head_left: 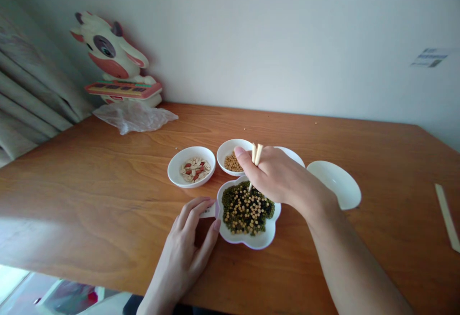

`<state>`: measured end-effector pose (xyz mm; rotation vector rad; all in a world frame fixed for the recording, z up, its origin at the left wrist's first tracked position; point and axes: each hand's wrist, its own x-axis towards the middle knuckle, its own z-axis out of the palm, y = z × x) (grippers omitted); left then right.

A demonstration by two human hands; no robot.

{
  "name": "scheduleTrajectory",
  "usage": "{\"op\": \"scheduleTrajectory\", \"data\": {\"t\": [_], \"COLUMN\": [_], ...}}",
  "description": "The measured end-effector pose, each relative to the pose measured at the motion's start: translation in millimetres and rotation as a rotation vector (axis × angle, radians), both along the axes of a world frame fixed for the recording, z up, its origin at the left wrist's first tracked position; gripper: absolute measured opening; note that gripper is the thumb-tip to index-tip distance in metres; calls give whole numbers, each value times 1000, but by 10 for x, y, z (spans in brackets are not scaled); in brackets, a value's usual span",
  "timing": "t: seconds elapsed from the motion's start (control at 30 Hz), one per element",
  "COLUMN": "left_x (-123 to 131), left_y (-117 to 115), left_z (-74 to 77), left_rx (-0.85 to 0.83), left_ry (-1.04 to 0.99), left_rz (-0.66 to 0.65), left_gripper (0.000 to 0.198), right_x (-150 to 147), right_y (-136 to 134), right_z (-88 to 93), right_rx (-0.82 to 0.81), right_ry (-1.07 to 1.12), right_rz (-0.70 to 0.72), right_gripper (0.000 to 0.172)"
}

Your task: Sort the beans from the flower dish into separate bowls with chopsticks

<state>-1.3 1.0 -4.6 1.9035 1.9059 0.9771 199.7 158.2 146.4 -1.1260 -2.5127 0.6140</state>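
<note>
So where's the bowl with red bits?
The seed bowl sits left of centre in the head view, beside the yellow-bean bowl, beyond the left hand.

I see a bench of smooth brown wood with a soft sheen. The flower-shaped dish at centre and the round bowls at twelve o'clock look like glossy white ceramic. The chopsticks are pale, matt wood. At ten o'clock are a crinkled clear plastic bag and a shiny plastic cow figure.
</note>
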Motion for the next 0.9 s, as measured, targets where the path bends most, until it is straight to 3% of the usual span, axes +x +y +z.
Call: {"op": "scheduleTrajectory", "data": {"t": [0.33, 0.57, 0.9], "left_x": [-13, -9, -11], "left_y": [-4, 4, 16], "left_z": [7, 8, 17], "left_rx": [-9, 5, 11], "left_ry": [-4, 1, -5], "left_rz": [8, 3, 6], "left_gripper": [40, 41, 38], "right_x": [-8, -32, 7], "right_y": [5, -37, -16], "right_z": [5, 39, 17], "right_rx": [-4, -48, -8], "right_ry": [-61, -127, -127], "right_rz": [-29, -31, -4], "right_gripper": [66, 78, 74]}}
